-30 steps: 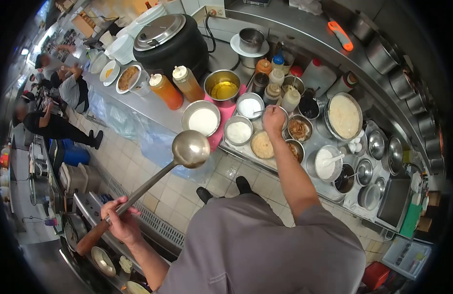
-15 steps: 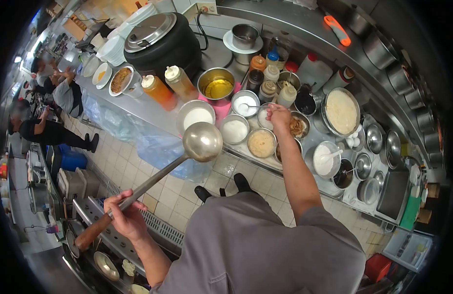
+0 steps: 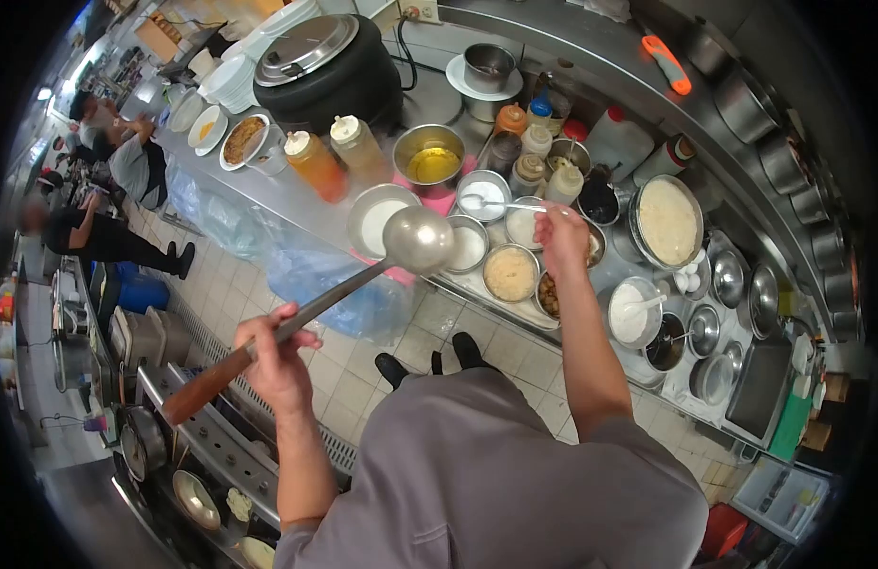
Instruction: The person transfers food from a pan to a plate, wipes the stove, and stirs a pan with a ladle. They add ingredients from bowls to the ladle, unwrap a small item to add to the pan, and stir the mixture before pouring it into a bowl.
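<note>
My left hand is wrapped round the shaft of a large metal ladle, just above its wooden handle. The ladle's bowl hangs in front of a bowl of white contents. My right hand grips the handle of a small spoon. The spoon's tip is at a metal bowl of white powder. Under and beside my right hand are more bowls, one with white contents and one with beige crumbs.
A pot of yellow liquid, squeeze bottles and a black soup kettle stand on the counter. To the right is a large pan of pale contents. Pans sit on the stove at lower left. Other people stand far left.
My left hand has brought the ladle up and to the right, its bowl now nearer the small bowls. My right hand has shifted slightly to the right and lower, still holding the spoon.
</note>
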The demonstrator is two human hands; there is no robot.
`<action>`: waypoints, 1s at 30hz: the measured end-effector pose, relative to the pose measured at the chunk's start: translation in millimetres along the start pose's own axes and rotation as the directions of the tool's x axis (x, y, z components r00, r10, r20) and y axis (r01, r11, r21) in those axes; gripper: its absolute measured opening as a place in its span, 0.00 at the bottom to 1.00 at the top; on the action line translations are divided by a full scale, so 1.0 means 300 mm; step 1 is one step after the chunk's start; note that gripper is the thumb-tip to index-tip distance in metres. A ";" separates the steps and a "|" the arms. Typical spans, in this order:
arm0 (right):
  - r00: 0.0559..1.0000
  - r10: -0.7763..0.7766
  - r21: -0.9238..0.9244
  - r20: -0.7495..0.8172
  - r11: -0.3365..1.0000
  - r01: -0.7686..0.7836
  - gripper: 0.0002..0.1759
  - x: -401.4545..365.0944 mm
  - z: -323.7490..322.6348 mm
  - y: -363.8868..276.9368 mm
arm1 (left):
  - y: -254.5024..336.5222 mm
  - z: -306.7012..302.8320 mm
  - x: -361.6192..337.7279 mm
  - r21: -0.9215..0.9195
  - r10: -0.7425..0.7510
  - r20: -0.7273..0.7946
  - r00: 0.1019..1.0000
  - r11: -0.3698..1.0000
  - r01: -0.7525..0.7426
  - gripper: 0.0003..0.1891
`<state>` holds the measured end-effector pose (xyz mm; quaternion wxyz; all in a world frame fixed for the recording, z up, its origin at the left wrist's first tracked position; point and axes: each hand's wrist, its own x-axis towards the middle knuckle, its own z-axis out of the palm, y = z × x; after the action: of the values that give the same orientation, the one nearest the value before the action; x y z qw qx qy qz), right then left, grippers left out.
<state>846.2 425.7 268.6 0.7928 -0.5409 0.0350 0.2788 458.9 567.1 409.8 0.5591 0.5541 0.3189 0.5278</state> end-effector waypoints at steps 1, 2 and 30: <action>0.994 -0.060 -0.081 0.087 0.994 0.067 0.08 -0.053 0.040 -0.015 | -0.006 0.021 0.003 0.008 0.002 0.020 1.000 1.000 -0.002 0.15; 0.978 -0.113 -0.154 0.176 0.978 0.141 0.09 -0.084 0.071 -0.014 | -0.013 0.040 0.006 -0.005 -0.002 0.035 0.999 1.000 0.002 0.14; 0.845 -0.524 -0.657 0.106 0.601 0.455 0.11 0.224 -0.026 0.285 | 0.029 0.001 -0.026 -0.004 0.073 0.045 0.996 0.997 -0.073 0.12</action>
<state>863.6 468.1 169.6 0.5919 -0.7863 -0.1765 0.0179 455.4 558.2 416.3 0.5471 0.5764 0.2850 0.5359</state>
